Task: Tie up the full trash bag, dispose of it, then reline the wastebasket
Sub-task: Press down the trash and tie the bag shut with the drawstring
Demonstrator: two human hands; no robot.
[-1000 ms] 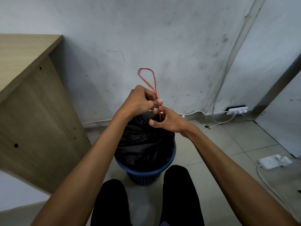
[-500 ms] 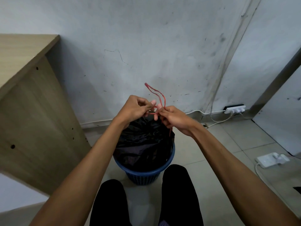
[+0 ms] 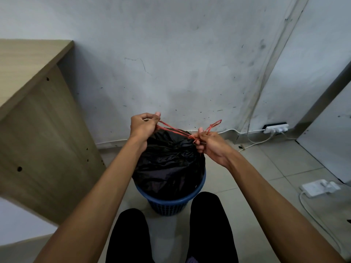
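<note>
A full black trash bag bulges out of a blue mesh wastebasket on the floor between my knees. Its red drawstring is stretched taut above the bag's gathered top. My left hand grips one end at the upper left. My right hand pinches the other end at the bag's right side, and a small red loop sticks out above its fingers. Both hands are held apart, just over the bag.
A wooden desk stands close on the left. A scuffed white wall rises behind the basket. A white power strip with cables sits at the wall's base on the right, and a white adapter with a cord lies on the tiled floor.
My hands were together above the bag with the loop standing upright. They have pulled apart sideways, the left going left and the right going right, drawing the string taut.
</note>
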